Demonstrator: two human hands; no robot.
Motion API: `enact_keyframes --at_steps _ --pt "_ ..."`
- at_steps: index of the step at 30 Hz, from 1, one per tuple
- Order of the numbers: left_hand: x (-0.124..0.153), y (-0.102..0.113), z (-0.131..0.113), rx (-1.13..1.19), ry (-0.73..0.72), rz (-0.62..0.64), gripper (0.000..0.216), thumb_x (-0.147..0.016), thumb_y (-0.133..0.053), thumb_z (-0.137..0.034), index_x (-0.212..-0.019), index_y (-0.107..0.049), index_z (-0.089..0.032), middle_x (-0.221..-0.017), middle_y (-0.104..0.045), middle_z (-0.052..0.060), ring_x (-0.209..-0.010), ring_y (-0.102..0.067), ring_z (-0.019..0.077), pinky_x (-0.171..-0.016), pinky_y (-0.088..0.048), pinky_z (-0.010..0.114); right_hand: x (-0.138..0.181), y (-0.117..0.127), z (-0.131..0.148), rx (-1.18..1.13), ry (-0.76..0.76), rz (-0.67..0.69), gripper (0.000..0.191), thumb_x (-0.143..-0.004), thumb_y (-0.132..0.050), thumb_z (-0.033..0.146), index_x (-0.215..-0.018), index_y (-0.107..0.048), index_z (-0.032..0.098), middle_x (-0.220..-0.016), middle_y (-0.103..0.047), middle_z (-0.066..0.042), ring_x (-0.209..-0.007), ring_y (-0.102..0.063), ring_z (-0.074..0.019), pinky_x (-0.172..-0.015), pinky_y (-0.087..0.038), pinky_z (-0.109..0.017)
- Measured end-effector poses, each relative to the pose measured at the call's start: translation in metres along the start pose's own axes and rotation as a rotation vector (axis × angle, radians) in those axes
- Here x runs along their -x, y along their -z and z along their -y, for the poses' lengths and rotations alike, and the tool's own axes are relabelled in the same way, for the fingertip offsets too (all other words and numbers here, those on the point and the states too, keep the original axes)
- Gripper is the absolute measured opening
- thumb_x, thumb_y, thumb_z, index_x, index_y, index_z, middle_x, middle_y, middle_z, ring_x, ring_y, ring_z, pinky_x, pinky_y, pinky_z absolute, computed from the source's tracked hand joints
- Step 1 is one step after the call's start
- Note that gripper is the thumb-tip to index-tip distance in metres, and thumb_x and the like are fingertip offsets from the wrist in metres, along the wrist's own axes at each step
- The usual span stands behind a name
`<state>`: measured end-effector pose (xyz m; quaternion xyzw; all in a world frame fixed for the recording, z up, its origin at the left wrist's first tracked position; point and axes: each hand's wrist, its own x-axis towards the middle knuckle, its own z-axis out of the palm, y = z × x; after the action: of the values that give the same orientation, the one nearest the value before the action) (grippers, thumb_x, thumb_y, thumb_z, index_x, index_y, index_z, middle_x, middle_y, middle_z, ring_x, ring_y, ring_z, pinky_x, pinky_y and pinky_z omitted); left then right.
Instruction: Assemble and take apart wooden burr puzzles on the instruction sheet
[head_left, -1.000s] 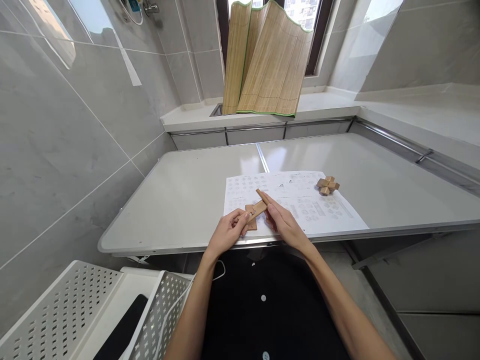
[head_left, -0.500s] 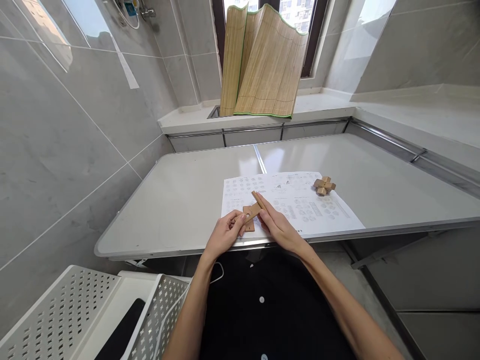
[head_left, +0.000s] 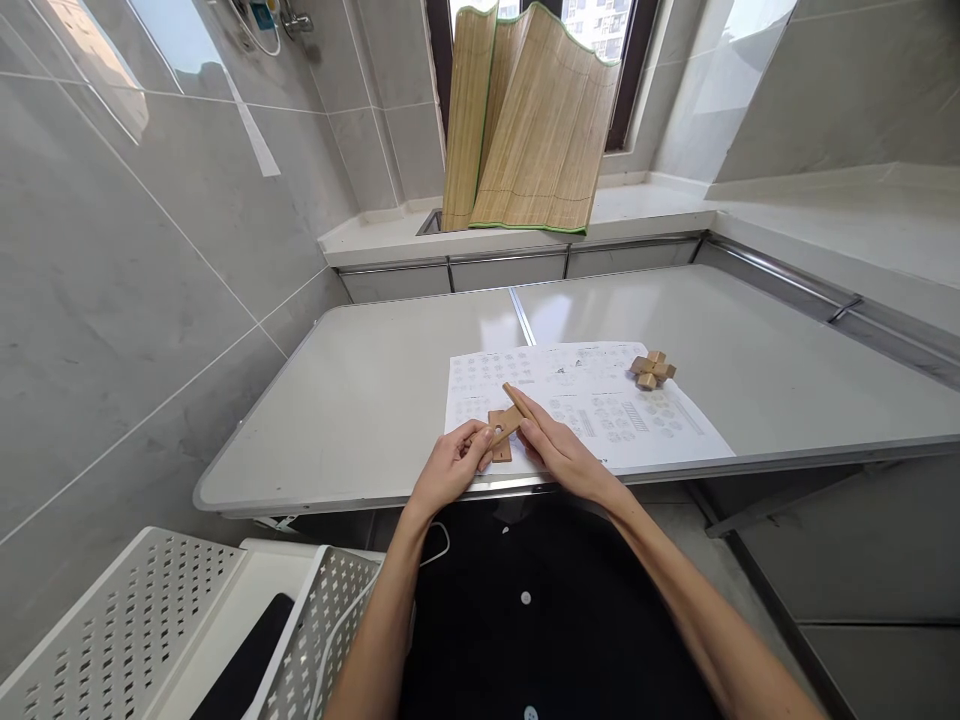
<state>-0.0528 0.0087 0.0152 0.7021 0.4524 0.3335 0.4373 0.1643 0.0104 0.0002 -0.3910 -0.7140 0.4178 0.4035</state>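
In the head view, the wooden pieces [head_left: 504, 428] were partly covered by the fingers, so their exact shape could not be made out; they were held between the left hand [head_left: 448, 468] and the right hand [head_left: 562, 455], near the front edge of the table [head_left: 360, 400]. A printed sheet [head_left: 600, 400] was laid under them, an assembled wooden puzzle [head_left: 652, 369] was seen at its far corner, and grey tiled walls [head_left: 135, 250] were seen around.

Print on the instruction sheet [head_left: 600, 400] too small to read, near ends of the wooden pieces [head_left: 504, 432] hidden under the left hand [head_left: 448, 468] and right hand [head_left: 562, 455], perforated white basket [head_left: 150, 620] cut off by the lower-left edge.
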Motion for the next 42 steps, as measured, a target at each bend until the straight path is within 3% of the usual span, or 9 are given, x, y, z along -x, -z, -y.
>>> enact_keyframes --at_steps 3,5,7,14,24,34,42 --pt "0.000 0.000 0.000 0.006 0.009 0.002 0.039 -0.107 -0.046 -0.053 -0.093 -0.060 -0.019 -0.064 -0.047 -0.005 -0.059 -0.037 0.0125 -0.060 -0.030 0.027 0.001 0.000 0.001 -0.076 -0.041 0.016 0.064 -0.111 -0.032 0.056 -0.169 -0.030 0.028 -0.111 -0.070 -0.010 -0.093 -0.065 -0.0260 -0.083 -0.057 -0.042" --pt "0.000 0.000 0.001 0.008 0.018 -0.003 0.039 -0.106 -0.047 -0.054 -0.093 -0.060 -0.019 -0.065 -0.046 -0.005 -0.059 -0.036 0.0125 -0.060 -0.029 0.027 0.001 0.000 0.001 -0.169 -0.067 0.033 0.064 -0.111 -0.033 0.056 -0.169 -0.031 0.028 -0.085 -0.060 -0.004 -0.074 -0.056 -0.0205 -0.071 -0.052 -0.036" --pt "0.000 0.000 0.001 0.009 0.017 -0.005 0.039 -0.106 -0.048 -0.054 -0.095 -0.061 -0.019 -0.065 -0.045 -0.005 -0.060 -0.037 0.0126 -0.060 -0.029 0.027 0.001 0.000 0.001 -0.281 -0.080 0.054 0.063 -0.112 -0.033 0.055 -0.168 -0.031 0.028 -0.076 -0.046 0.001 -0.064 -0.043 -0.0167 -0.063 -0.044 -0.031" --pt "-0.002 -0.004 -0.003 -0.028 -0.021 -0.033 0.038 -0.107 -0.046 -0.052 -0.095 -0.062 -0.020 -0.066 -0.047 -0.005 -0.062 -0.040 0.0131 -0.062 -0.032 0.027 -0.004 0.002 -0.005 -0.495 -0.070 0.111 0.065 -0.111 -0.040 0.055 -0.169 -0.028 0.028 -0.077 -0.032 0.005 -0.060 -0.031 -0.0136 -0.055 -0.032 -0.027" --pt "-0.003 -0.006 -0.007 -0.056 -0.043 -0.038 0.038 -0.108 -0.043 -0.051 -0.098 -0.062 -0.020 -0.067 -0.050 -0.005 -0.064 -0.045 0.0145 -0.067 -0.036 0.027 -0.003 -0.001 -0.013 -0.424 -0.048 0.084 0.067 -0.111 -0.040 0.055 -0.170 -0.022 0.028 -0.070 -0.036 0.006 -0.059 -0.033 -0.0154 -0.055 -0.034 -0.029" --pt "-0.002 -0.002 -0.003 -0.097 -0.030 -0.048 0.037 -0.107 -0.047 -0.051 -0.097 -0.064 -0.020 -0.073 -0.052 -0.004 -0.066 -0.044 0.0139 -0.065 -0.034 0.027 -0.001 0.007 -0.005 -0.442 -0.067 0.140 0.067 -0.108 -0.048 0.055 -0.167 -0.034 0.026 -0.068 -0.032 0.007 -0.057 -0.029 -0.0140 -0.052 -0.033 -0.026" --pt "-0.003 -0.008 -0.005 -0.082 -0.061 -0.037 0.036 -0.110 -0.041 -0.050 -0.101 -0.060 -0.021 -0.068 -0.054 -0.005 -0.064 -0.048 0.0140 -0.068 -0.039 0.027 -0.003 0.002 -0.008 -0.462 -0.101 0.105 0.069 -0.108 -0.049 0.054 -0.167 -0.026 0.027 -0.067 -0.036 0.008 -0.056 -0.032 -0.0132 -0.051 -0.036 -0.026"
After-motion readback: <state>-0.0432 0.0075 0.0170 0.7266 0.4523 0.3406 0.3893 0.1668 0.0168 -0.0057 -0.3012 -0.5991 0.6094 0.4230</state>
